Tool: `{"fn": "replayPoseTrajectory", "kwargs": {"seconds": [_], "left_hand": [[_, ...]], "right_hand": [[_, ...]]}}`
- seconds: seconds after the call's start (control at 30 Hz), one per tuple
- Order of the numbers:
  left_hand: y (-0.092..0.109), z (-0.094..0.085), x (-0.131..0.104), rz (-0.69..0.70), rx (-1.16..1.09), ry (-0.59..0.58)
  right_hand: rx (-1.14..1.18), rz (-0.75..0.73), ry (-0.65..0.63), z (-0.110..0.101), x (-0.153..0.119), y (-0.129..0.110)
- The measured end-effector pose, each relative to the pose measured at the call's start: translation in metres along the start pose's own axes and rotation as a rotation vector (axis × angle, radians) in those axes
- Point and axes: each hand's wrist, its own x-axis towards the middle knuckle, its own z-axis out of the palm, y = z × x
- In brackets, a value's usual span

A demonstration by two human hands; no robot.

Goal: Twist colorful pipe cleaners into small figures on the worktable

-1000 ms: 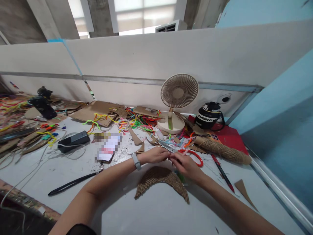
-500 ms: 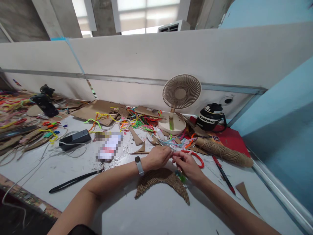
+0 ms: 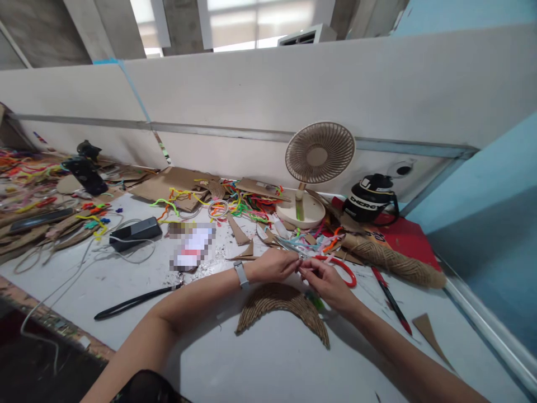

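Note:
My left hand (image 3: 279,265) and my right hand (image 3: 323,280) meet at their fingertips over the white table (image 3: 235,369). The fingers of each are pinched together on something too small to make out. Below them lies a brown crescent-shaped piece (image 3: 281,302) with corded, curved ridges. A green item (image 3: 315,301) is partly hidden beside my right hand. Red-handled scissors (image 3: 348,273) lie just behind that hand, partly covered by it.
Behind are a small fan (image 3: 319,154), a black jug (image 3: 368,200), colourful pipe cleaners (image 3: 247,206) and a twine roll (image 3: 394,262). A phone (image 3: 193,249), a power bank (image 3: 135,233) and a black strap (image 3: 134,303) lie left. A red-black pen (image 3: 392,301) lies right.
The whole view has shifted slightly, so things appear a little further right. My hands remain together at the fingertips; the pinkish bit seen under my right fingers earlier is now less visible.

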Motion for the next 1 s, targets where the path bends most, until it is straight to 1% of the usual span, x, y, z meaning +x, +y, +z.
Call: {"fn": "replayPoseTrajectory", "kwargs": {"seconds": [0.1, 0.2, 0.3, 0.47, 0.67, 0.77, 0.87, 1.0], "left_hand": [[0.001, -0.003, 0.0, -0.009, -0.055, -0.034], [0.001, -0.006, 0.0, -0.006, -0.104, -0.064], [0.0, -0.008, -0.001, -0.024, -0.153, -0.029], [0.001, -0.006, -0.001, -0.09, -0.311, 0.08], [-0.002, -0.001, -0.002, -0.111, -0.576, 0.141], [-0.006, 0.001, -0.001, -0.134, -0.644, 0.172], [-0.007, 0.001, 0.0, -0.155, -0.635, 0.177], [-0.007, 0.0, 0.0, -0.103, -0.666, 0.116]], "right_hand": [[-0.079, -0.076, -0.024, -0.003, 0.0, 0.003], [-0.078, -0.074, -0.064, -0.003, 0.001, 0.002], [0.008, 0.001, -0.063, -0.002, 0.002, 0.0], [0.179, 0.085, 0.028, 0.002, 0.004, 0.0], [0.3, 0.123, 0.082, 0.004, 0.001, -0.006], [0.372, 0.152, 0.082, 0.005, 0.0, -0.008], [0.487, 0.162, 0.084, 0.005, 0.0, -0.008], [0.586, 0.172, 0.059, 0.004, 0.0, -0.012]]}}
